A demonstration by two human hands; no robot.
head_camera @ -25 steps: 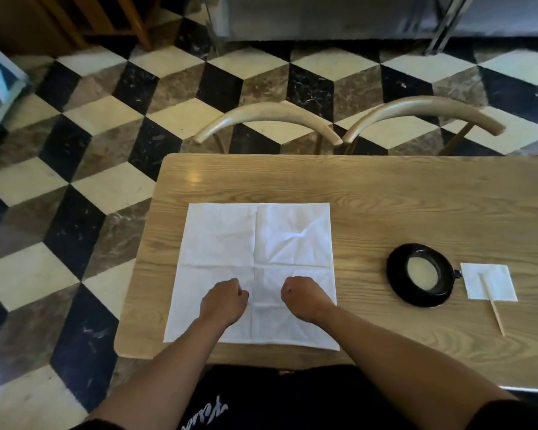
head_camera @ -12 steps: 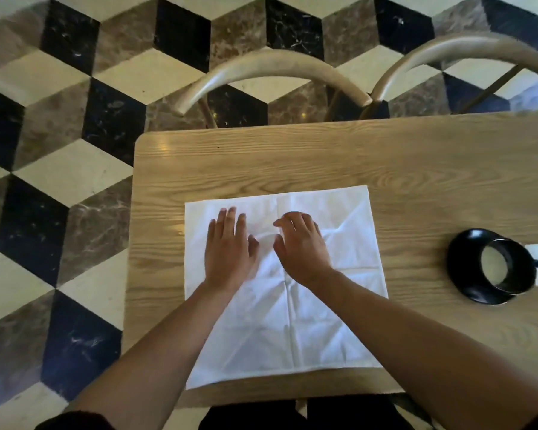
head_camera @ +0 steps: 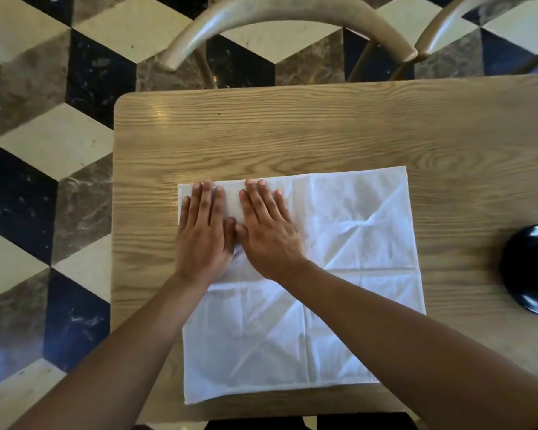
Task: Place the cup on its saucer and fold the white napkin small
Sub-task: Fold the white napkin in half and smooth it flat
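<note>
The single head-worn camera looks steeply down from close above the light wooden table (head_camera: 292, 131), facing forward across it toward two curved wooden chair backs (head_camera: 286, 17) beyond its far edge, with checkered black, cream and brown floor tiles (head_camera: 44, 150) left of the table.

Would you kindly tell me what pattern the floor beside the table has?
The floor shows a cube-like pattern of black, cream and brown marble diamonds, seen in the head view.

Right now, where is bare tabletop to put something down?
Free: the far strip of the table between the white napkin and the chair backs, and the gap between napkin and black saucer. Crowded: the napkin's far-left corner, under the left hand and right hand.
</note>
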